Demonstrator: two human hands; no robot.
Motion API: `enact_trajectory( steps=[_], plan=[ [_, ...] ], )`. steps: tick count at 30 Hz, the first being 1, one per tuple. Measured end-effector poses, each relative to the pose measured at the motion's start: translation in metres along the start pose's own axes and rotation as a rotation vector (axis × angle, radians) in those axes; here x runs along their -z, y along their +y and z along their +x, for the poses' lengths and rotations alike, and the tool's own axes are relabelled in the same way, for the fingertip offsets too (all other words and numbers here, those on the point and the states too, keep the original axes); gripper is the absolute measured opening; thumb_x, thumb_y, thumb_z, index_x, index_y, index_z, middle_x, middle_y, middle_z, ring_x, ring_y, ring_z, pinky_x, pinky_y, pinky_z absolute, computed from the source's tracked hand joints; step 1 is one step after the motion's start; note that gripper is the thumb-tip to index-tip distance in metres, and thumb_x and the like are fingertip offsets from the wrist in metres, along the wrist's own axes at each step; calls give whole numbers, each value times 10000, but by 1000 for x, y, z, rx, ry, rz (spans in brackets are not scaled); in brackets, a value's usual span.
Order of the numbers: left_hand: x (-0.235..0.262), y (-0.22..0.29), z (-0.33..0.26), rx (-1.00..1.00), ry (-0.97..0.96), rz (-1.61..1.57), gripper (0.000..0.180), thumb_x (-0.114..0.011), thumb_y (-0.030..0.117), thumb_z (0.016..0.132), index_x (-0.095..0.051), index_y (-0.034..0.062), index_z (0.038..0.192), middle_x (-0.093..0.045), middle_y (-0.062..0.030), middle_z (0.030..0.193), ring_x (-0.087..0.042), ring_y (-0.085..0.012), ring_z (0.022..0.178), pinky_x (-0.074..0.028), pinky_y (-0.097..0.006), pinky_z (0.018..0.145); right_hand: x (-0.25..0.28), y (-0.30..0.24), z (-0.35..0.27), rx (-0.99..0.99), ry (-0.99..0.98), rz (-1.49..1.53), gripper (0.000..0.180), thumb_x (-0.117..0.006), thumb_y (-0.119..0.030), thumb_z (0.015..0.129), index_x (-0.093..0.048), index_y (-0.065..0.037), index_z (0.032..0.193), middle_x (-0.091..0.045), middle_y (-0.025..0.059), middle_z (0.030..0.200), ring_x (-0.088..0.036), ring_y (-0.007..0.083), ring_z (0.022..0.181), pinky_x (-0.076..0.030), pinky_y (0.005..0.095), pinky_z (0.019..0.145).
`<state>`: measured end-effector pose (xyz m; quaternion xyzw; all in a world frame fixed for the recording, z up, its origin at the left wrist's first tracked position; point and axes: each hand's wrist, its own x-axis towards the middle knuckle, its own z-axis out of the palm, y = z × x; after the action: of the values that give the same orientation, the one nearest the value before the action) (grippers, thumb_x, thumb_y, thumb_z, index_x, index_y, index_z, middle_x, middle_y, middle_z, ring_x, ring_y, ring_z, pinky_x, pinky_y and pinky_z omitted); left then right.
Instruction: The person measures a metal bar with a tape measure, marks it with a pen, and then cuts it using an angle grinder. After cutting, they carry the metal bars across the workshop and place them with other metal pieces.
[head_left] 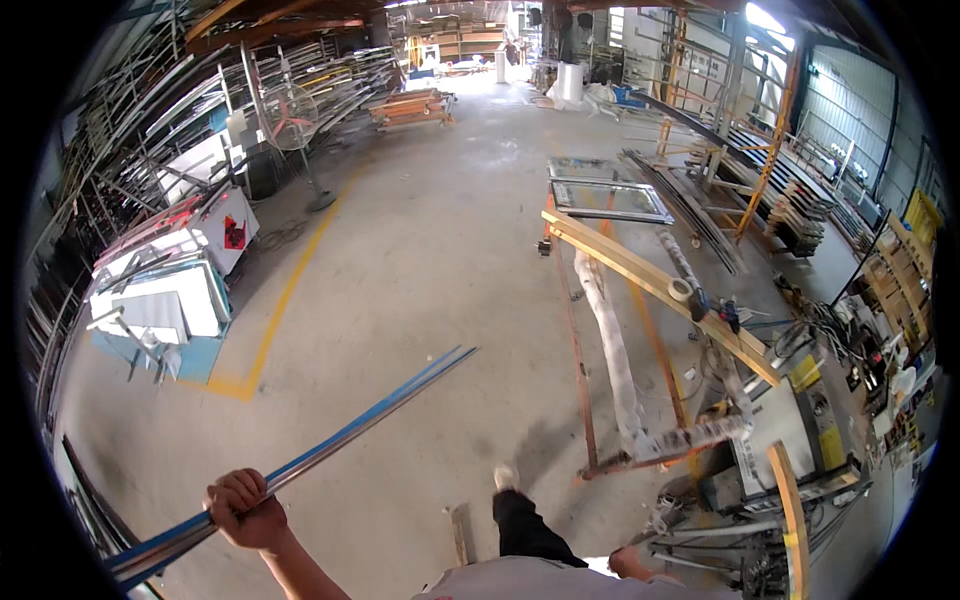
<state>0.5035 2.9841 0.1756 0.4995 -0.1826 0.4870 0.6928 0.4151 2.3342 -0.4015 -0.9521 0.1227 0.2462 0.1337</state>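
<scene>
My left hand (243, 508) is closed around a bundle of long, thin metal strips (352, 422), blue along one side and shiny on the other. The strips slant from the lower left up to the middle of the view, held above the concrete floor. Low at the right of my body hangs my right hand (630, 562); its fingers are too hidden to tell whether they hold anything. Beside it is a small bright white patch that I cannot make out. One of my feet (506, 476) is stepping forward.
At the right, a low orange-brown frame (578, 385) carries wrapped bars, wooden planks (640, 272), a tape roll (680, 289) and a glazed window frame (612, 199). Stacked panels (160, 305) and a standing fan (292, 120) are at the left. A wood offcut (461, 535) lies near my feet.
</scene>
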Motion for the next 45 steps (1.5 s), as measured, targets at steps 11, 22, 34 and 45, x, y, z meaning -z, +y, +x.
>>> enact_trajectory(
  steps=[11,22,34,45],
  plan=[
    [-21,-390,290,26,153,152,339,-440,148,960,-295,129,654,-260,1,581,-242,-111,519,-255,-278,504,260,-453,440,86,122,361,320,-619,-286,797,-746,-51,973,-693,238,993,-675,396,931,-530,462,850],
    [60,-813,518,63,158,117,310,-466,66,939,-335,102,660,-296,-15,575,-273,-117,520,-292,-276,517,521,-822,863,438,230,301,276,-587,-265,870,-700,-14,841,-698,175,791,-684,360,772,-527,464,725],
    [-7,-1290,850,156,-63,-43,277,-574,76,886,-424,60,654,-364,-24,528,-346,-130,471,-335,-305,472,525,-814,1089,417,-261,-482,255,-709,-308,805,-720,-74,907,-719,98,911,-692,245,834,-554,399,726],
    [-108,-1689,1094,220,-73,-6,323,-581,136,893,-396,74,636,-367,-26,515,-348,-128,467,-327,-299,465,781,-1123,1612,16,217,346,237,-602,-268,806,-742,-81,765,-698,168,721,-689,321,711,-533,429,710]
  ],
)
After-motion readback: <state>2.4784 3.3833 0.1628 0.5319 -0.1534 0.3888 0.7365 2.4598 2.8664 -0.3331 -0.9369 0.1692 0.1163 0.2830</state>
